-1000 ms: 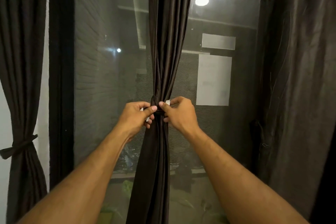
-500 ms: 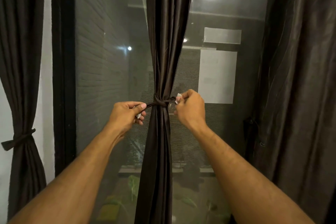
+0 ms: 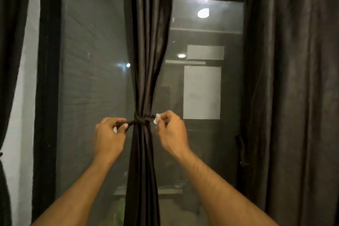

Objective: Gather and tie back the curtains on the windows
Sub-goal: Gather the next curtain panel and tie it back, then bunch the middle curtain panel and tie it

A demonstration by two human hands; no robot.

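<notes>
Dark night-time window [image 3: 91, 79] with a black frame, ceiling lights reflected in the glass. The dark brown satin curtain [image 3: 146, 51] hangs bunched mid-window, a thin dark tie-back strap [image 3: 142, 120] knotted around it. Left hand [image 3: 108, 137] and right hand [image 3: 170, 132] each have a tight grip pinching one strap end, arms stretched forward.

Window [image 3: 91, 88] — dark-framed glass panes, upright, reflecting round ceiling lights. Hanging before it: middle curtain [image 3: 146, 51], dark brown, gathered at its waist by a tie [image 3: 142, 120] knotted around it; further dark curtain [image 3: 293, 88] at right, loose; another curtain [image 3: 11, 42] at left edge — partly out of view.
</notes>
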